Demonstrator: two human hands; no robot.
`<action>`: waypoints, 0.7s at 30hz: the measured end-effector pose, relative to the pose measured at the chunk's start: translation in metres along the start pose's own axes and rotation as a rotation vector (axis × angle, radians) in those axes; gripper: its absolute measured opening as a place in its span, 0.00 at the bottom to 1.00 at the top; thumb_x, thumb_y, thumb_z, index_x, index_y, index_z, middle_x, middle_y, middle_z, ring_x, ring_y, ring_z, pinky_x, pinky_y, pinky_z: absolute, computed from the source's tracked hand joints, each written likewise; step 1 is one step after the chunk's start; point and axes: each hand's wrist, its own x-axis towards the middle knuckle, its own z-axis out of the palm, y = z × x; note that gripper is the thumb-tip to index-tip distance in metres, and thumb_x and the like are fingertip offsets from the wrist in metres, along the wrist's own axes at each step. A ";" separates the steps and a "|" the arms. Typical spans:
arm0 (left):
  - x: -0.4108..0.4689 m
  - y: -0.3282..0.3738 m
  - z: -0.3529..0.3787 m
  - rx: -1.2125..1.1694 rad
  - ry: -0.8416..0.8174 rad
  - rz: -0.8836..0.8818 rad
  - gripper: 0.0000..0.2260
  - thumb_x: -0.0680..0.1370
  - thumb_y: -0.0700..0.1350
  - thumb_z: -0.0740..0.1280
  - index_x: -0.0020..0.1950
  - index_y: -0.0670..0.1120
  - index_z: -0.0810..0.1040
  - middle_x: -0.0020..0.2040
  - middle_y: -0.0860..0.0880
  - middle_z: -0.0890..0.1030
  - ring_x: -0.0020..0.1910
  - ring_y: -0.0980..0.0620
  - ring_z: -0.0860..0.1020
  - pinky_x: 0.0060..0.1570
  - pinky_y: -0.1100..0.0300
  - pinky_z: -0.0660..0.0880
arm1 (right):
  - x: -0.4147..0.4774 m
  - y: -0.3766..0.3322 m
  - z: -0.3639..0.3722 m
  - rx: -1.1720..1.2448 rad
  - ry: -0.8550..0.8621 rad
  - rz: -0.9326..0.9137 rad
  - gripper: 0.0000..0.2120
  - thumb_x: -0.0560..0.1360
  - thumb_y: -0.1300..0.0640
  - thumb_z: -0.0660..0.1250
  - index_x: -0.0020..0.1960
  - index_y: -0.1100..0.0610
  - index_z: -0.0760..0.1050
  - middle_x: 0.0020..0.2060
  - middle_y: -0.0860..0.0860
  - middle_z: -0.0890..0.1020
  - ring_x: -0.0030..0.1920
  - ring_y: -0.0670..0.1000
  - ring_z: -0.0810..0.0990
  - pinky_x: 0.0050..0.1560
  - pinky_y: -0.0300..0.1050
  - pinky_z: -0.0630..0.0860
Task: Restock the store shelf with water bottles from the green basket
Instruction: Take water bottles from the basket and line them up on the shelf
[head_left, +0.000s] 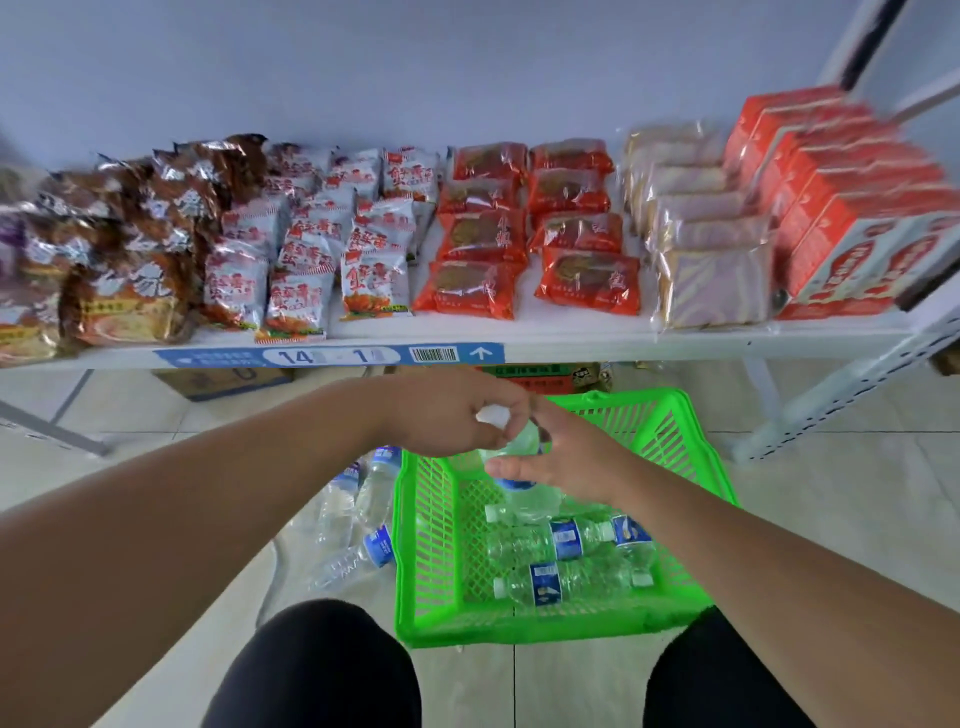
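Note:
A green plastic basket (426, 545) sits on the floor between my knees. Several clear water bottles with blue labels lie in it, one (561, 579) nearest me. Both hands meet above the basket's far half around one upright water bottle (522, 447). My left hand (447, 415) grips its white cap and neck. My right hand (566, 462) wraps the body from the right, and the bottle's lower part with its blue label shows below my fingers. The white shelf (571, 340) runs across just beyond my hands.
The shelf is packed with rows of snack bags (306, 244), red packets (483, 239), wrapped cakes (711, 244) and red boxes (841, 208). Several water bottles in plastic wrap (358, 509) lie on the floor left of the basket. Cardboard boxes (223, 382) stand under the shelf.

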 end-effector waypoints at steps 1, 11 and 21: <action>-0.005 0.012 -0.013 -0.006 0.008 0.016 0.07 0.79 0.42 0.67 0.46 0.55 0.76 0.44 0.65 0.77 0.45 0.69 0.74 0.45 0.66 0.67 | -0.006 -0.015 -0.006 0.011 0.036 -0.011 0.27 0.70 0.44 0.78 0.64 0.33 0.70 0.55 0.29 0.79 0.53 0.26 0.76 0.54 0.30 0.70; -0.125 0.165 -0.208 -0.036 0.240 0.062 0.06 0.81 0.50 0.67 0.50 0.62 0.74 0.41 0.60 0.81 0.36 0.63 0.76 0.41 0.64 0.71 | -0.093 -0.255 -0.087 0.175 0.314 -0.028 0.25 0.67 0.41 0.79 0.60 0.43 0.75 0.53 0.42 0.84 0.54 0.42 0.83 0.54 0.43 0.78; -0.258 0.274 -0.338 -0.432 0.593 -0.002 0.32 0.75 0.51 0.76 0.74 0.55 0.62 0.47 0.57 0.74 0.42 0.66 0.74 0.42 0.72 0.71 | -0.176 -0.500 -0.188 0.322 0.305 -0.107 0.16 0.73 0.53 0.76 0.59 0.53 0.82 0.52 0.49 0.87 0.54 0.50 0.86 0.55 0.49 0.80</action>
